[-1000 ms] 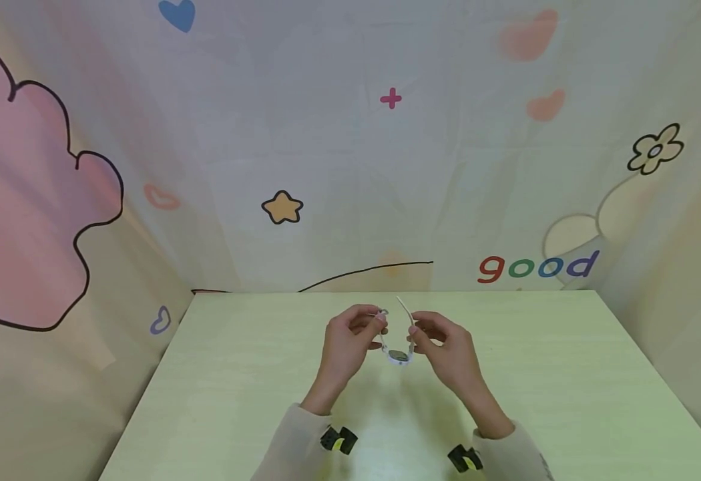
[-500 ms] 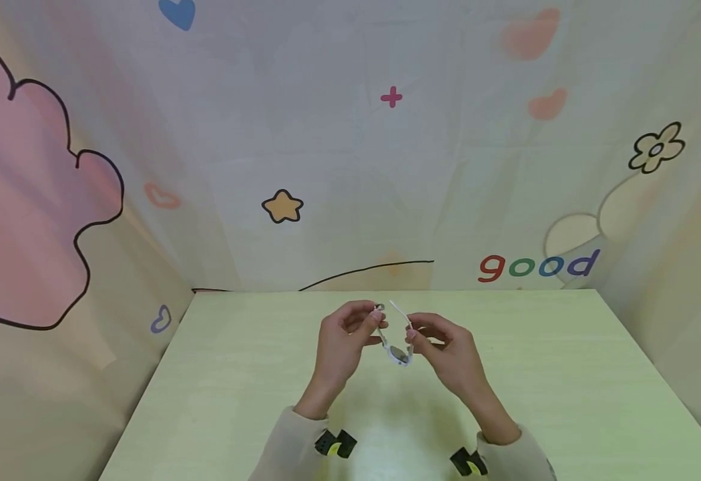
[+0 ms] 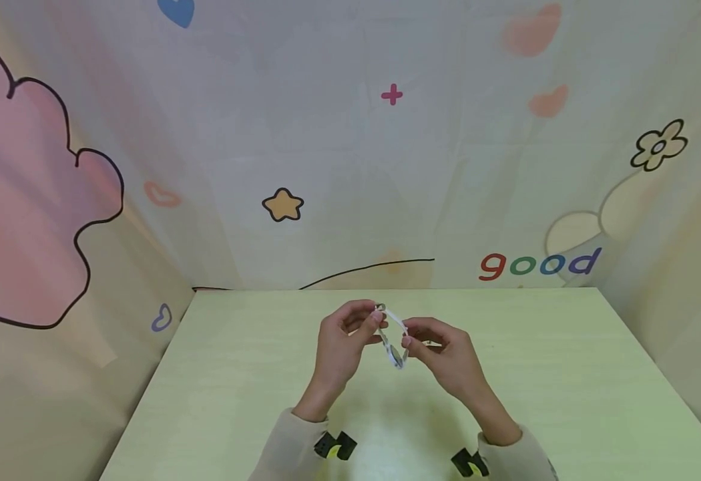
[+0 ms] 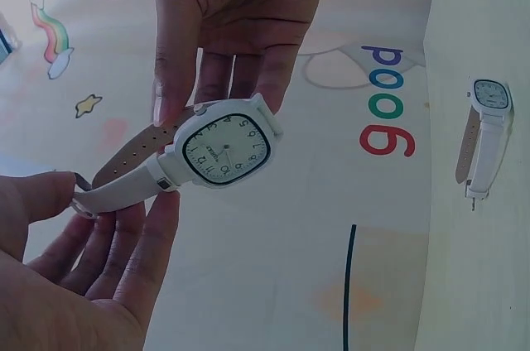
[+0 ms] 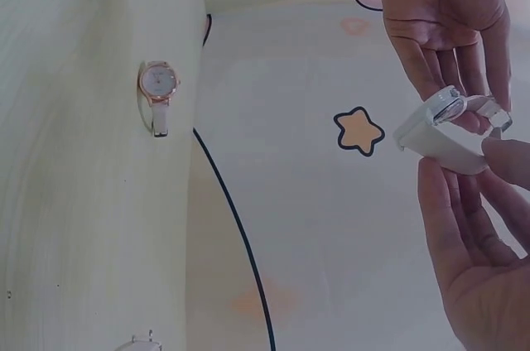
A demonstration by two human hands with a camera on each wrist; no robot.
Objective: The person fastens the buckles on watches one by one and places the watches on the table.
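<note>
White watch [image 4: 177,165], numbered dial [image 4: 228,149]; backdrop [image 3: 338,147] reads "good" [image 3: 555,264]

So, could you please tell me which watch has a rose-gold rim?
The round watch on the table; the held watch and the other table watch have white, squarish cases.

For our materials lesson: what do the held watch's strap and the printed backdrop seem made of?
Strap: probably leather or imitation, smooth and white outside, brownish inside; which is unclear. Backdrop: likely fabric, matt, showing soft folds and creases.
</note>
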